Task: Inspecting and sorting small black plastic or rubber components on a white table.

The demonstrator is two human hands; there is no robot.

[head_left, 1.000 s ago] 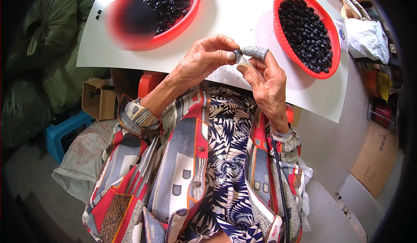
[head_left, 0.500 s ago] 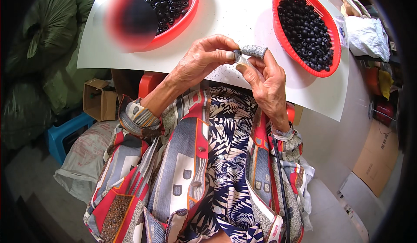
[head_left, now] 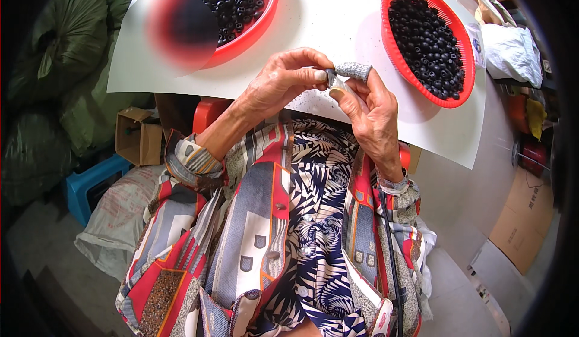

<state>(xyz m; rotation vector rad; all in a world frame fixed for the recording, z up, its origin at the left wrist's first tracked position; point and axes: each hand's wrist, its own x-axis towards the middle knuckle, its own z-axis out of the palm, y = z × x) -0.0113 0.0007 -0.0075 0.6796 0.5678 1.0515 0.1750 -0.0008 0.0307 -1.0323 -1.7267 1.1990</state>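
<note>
Above the table's near edge, my left hand (head_left: 288, 78) pinches a small black ring-like part (head_left: 330, 76) between thumb and fingertips. My right hand (head_left: 375, 108) meets it there, its thumb bent and its fingers closed around a pale, shiny tool (head_left: 339, 84). Most of that tool is hidden in the palm, so its kind does not show. A grey knitted finger cover (head_left: 353, 70) wraps the right index finger, which reaches over toward the black part.
A red basket (head_left: 386, 47) of black parts stands at the right of the white table (head_left: 325, 11). At the left is a red basin (head_left: 270, 17) with similar parts, partly blurred. Dark sacks (head_left: 72, 29), a cardboard box (head_left: 145, 137) and a blue stool (head_left: 81, 195) sit left.
Both hands keep nearly the same pose. The black part between my left fingertips appears very slightly turned.
</note>
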